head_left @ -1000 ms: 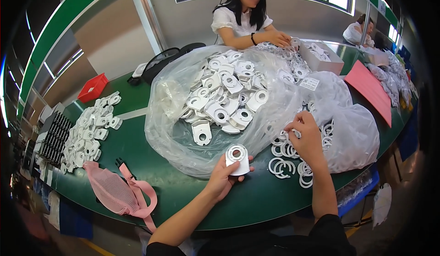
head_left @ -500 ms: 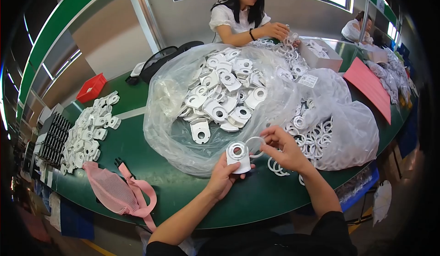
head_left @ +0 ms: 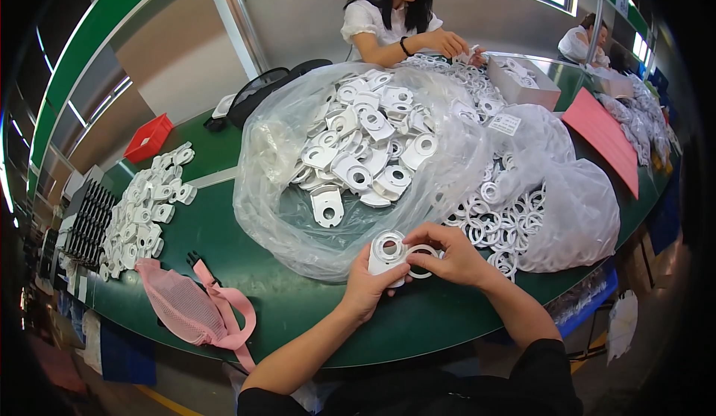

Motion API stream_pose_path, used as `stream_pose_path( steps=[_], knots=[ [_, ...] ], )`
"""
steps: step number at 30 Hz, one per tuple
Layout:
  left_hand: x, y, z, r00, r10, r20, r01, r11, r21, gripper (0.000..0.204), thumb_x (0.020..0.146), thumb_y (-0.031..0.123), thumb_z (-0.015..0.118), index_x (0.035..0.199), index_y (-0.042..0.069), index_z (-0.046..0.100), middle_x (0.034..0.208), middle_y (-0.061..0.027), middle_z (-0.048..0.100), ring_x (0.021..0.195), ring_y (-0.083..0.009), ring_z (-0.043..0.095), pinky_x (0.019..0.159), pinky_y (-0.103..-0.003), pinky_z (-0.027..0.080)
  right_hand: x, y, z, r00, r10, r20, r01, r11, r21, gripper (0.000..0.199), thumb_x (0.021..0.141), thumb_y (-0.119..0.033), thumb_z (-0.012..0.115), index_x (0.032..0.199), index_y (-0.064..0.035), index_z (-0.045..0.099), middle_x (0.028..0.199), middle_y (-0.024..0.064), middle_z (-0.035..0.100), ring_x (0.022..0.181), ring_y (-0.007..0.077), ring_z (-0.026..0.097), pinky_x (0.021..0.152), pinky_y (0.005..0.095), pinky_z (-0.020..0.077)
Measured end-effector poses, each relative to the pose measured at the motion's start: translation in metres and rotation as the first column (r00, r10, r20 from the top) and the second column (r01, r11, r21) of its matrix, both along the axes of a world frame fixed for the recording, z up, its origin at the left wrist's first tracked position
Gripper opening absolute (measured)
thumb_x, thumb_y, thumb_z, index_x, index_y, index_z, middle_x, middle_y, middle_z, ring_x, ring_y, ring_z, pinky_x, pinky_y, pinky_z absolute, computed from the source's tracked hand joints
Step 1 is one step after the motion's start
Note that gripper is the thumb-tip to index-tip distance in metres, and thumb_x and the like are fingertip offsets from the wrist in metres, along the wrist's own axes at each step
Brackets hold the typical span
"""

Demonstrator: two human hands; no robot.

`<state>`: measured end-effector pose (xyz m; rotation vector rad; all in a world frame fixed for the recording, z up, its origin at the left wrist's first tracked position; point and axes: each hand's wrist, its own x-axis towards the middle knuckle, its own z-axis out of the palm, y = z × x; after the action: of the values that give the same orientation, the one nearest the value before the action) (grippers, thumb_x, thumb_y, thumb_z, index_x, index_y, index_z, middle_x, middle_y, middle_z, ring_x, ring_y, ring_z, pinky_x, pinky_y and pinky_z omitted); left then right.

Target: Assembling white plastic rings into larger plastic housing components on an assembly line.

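My left hand (head_left: 367, 288) grips a white plastic bracket (head_left: 386, 253) with a round hole, just above the near edge of the green table (head_left: 298, 304). My right hand (head_left: 450, 253) pinches a white plastic ring (head_left: 422, 260) right beside the bracket, touching it. Behind both hands lies an open clear bag (head_left: 276, 192) heaped with more white brackets (head_left: 365, 155). A second clear bag (head_left: 574, 207) to the right holds several white rings (head_left: 496, 218).
A pile of finished white parts (head_left: 145, 200) and a black tray (head_left: 88, 218) sit at the left. A pink mesh pouch (head_left: 190, 308) lies near the front edge. A red bin (head_left: 148, 138), a black bag (head_left: 261, 92), pink sheet (head_left: 604, 136) and a seated person (head_left: 399, 13) are farther back.
My right hand came back from the ring pile at the right with a ring and met the bracket in my left hand. The left hand stayed in place.
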<state>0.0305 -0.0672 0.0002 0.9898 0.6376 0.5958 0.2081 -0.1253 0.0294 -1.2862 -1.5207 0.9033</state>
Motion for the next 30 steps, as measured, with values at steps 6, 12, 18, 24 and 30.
stream_pose_path(
  steps=[6,12,18,24,30],
  knots=[
    [0.002,-0.002,0.001,0.980,0.190,0.052,-0.192,0.981,0.030,0.041,0.078,0.006,0.069,0.112,0.006,0.047,0.092,-0.0058,0.064,0.071,-0.0127,0.064,0.047,-0.019,0.043,0.007,0.004,-0.011,0.938,-0.076,-0.338,0.040,0.993,-0.111,0.027,0.078,-0.008,0.070,0.102,0.0008,0.060,0.089,0.0077,0.064,0.074,0.0073,0.057,0.065,0.0193,0.0466],
    [0.001,0.000,-0.004,0.990,-0.017,0.137,0.029,0.996,-0.083,0.047,0.082,0.002,0.054,0.126,0.005,0.037,0.108,-0.0127,0.059,0.088,-0.0223,0.064,0.063,-0.027,0.053,0.010,0.008,-0.013,0.960,-0.234,-0.154,0.232,0.972,-0.032,0.017,0.082,-0.010,0.065,0.096,0.0004,0.065,0.086,0.0050,0.065,0.075,0.0086,0.058,0.065,0.0230,0.0463],
    [0.002,-0.003,-0.005,0.970,-0.209,0.128,0.221,0.970,-0.095,0.061,0.079,-0.005,0.041,0.136,0.006,0.024,0.120,-0.0151,0.051,0.100,-0.0289,0.061,0.073,-0.031,0.055,0.003,0.010,-0.012,0.935,-0.227,0.273,0.118,0.923,0.365,0.015,0.079,-0.005,0.063,0.093,-0.0077,0.067,0.083,0.0078,0.059,0.077,0.0242,0.059,0.066,0.0306,0.0479],
    [0.002,-0.003,-0.006,0.956,-0.281,0.084,0.284,0.958,-0.038,0.061,0.080,-0.006,0.040,0.137,0.006,0.021,0.118,-0.0149,0.052,0.098,-0.0272,0.063,0.064,-0.027,0.053,0.004,0.008,-0.015,0.908,-0.165,0.384,0.004,0.922,0.387,0.020,0.076,-0.003,0.065,0.095,-0.0081,0.067,0.087,0.0068,0.058,0.076,0.0223,0.058,0.064,0.0296,0.0475],
    [0.003,-0.003,-0.008,0.943,-0.309,0.123,0.314,0.949,-0.022,0.054,0.087,-0.001,0.041,0.137,0.006,0.022,0.108,-0.0118,0.056,0.092,-0.0245,0.065,0.057,-0.024,0.049,0.001,0.008,-0.015,0.864,-0.188,0.466,-0.016,0.916,0.400,0.022,0.075,-0.006,0.067,0.096,-0.0116,0.068,0.088,0.0053,0.058,0.076,0.0213,0.058,0.063,0.0295,0.0475]
  ],
)
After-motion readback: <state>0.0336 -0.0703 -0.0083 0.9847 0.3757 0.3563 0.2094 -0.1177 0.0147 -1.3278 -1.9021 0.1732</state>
